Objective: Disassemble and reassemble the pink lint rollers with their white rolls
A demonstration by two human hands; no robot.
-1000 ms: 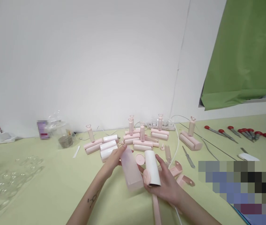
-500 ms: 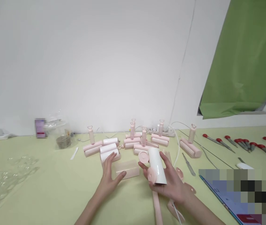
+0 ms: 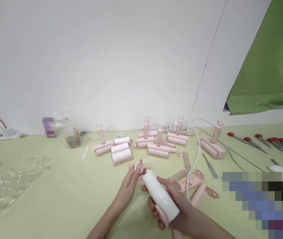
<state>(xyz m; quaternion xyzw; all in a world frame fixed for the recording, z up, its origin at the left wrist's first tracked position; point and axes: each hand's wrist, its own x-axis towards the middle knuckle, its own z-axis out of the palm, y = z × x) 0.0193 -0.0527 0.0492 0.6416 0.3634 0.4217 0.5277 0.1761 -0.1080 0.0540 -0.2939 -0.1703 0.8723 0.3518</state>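
Note:
My right hand (image 3: pixel 181 202) is wrapped around a white lint roller refill (image 3: pixel 161 194), tilted with its far end toward my left hand. Its fingers also hold a pink round end cap (image 3: pixel 161 215) alongside the roll's near end. Between thumb and fingers, my left hand (image 3: pixel 129 182) pinches another pink round cap (image 3: pixel 139 168), close to the roll's far end but apart from it. Behind both hands lies a clear cover (image 3: pixel 149 165), partly hidden. Loose pink roller parts (image 3: pixel 193 181) and a clear handle tube (image 3: pixel 186 161) lie beside my right hand.
Several pink lint rollers (image 3: pixel 158 150) stand along the wall, with white rolls (image 3: pixel 121 156) at their left. A white cable (image 3: pixel 198 156) crosses the loose parts. Tweezers (image 3: pixel 210 165) and red-handled tools (image 3: pixel 254 144) lie right; bubble wrap (image 3: pixel 14 179) lies left.
My left hand has moved right, away from the clear cover, and taken one pink cap from beside the roll. My right hand has turned the roll and lowered it slightly. The view has shifted.

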